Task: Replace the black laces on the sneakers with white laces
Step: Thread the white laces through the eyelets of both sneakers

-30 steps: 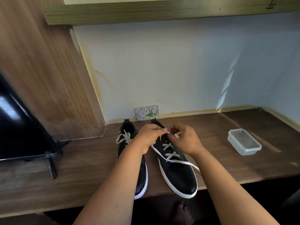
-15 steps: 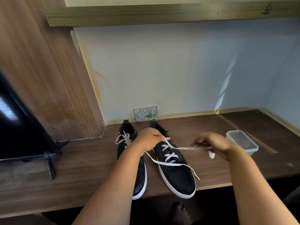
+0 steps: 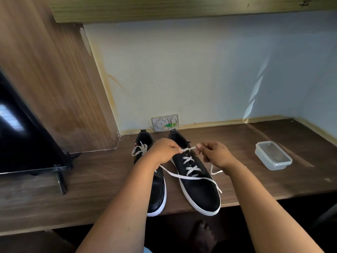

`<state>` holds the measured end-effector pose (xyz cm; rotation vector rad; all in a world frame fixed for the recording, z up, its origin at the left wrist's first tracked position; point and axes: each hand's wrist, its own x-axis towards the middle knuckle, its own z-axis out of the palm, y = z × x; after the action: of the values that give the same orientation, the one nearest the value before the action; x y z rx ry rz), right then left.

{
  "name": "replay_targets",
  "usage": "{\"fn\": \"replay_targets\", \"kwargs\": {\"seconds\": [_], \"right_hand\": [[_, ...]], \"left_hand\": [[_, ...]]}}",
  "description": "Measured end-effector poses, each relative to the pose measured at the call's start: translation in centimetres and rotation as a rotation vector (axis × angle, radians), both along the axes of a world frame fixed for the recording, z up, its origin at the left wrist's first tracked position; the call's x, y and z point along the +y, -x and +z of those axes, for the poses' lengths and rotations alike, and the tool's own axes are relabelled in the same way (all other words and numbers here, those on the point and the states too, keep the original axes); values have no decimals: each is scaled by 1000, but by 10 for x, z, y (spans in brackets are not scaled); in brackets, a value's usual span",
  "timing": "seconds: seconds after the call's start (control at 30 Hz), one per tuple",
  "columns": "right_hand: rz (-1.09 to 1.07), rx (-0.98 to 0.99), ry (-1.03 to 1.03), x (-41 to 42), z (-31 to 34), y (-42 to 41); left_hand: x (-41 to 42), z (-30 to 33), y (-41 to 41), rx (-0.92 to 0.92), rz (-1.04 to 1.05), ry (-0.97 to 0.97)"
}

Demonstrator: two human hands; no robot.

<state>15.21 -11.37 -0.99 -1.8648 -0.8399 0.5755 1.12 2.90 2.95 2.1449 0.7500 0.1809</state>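
Both grips close on 1 white lace (image 3: 187,148) above the right sneaker (image 3: 197,183). Left hand (image 3: 165,152) pinches the lace between thumb and curled fingers over the shoe's collar; right hand (image 3: 216,155) pinches the same lace just beside it, so that a short, taut span runs between the 2 hands. From the left hand a long free strand falls across the toe of the right sneaker and ends near the front edge of the worktop (image 3: 94,179). A second loose end hangs below the right hand and lies on the worktop just beside the shoe's outer side. The lower eyelets of the right sneaker carry white crossings.

Left sneaker (image 3: 156,189) stands touching or nearly touching the right one, partly hidden by the left forearm; a white lace bow (image 3: 140,148) shows at its top. Both shoes are black with white soles, toes at the front edge of the worktop and heels toward the back wall.

A clear plastic container (image 3: 273,155) with its lid on sits near the right end of the worktop, well apart from the shoes. A dark screen (image 3: 23,139) on a stand occupies the left end. A wall plate (image 3: 165,123) with exposed wiring is fixed at the back edge, behind the heels. A bare foot (image 3: 202,236) shows below the front edge.
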Motion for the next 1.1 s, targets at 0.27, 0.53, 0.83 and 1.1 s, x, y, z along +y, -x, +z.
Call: {"fn": "replay_targets", "kwargs": {"seconds": [0.27, 0.53, 0.83, 1.1], "right_hand": [[-189, 48, 63, -3, -11, -8], [195, 906, 25, -5, 32, 20], [106, 230, 69, 10, 40, 54], [311, -391, 345, 9, 37, 54]], "left_hand": [[1, 12, 15, 401, -88, -112], [-42, 39, 17, 628, -369, 136], [-23, 39, 10, 420, -40, 83], [-19, -8, -14, -8, 281, 582]]}}
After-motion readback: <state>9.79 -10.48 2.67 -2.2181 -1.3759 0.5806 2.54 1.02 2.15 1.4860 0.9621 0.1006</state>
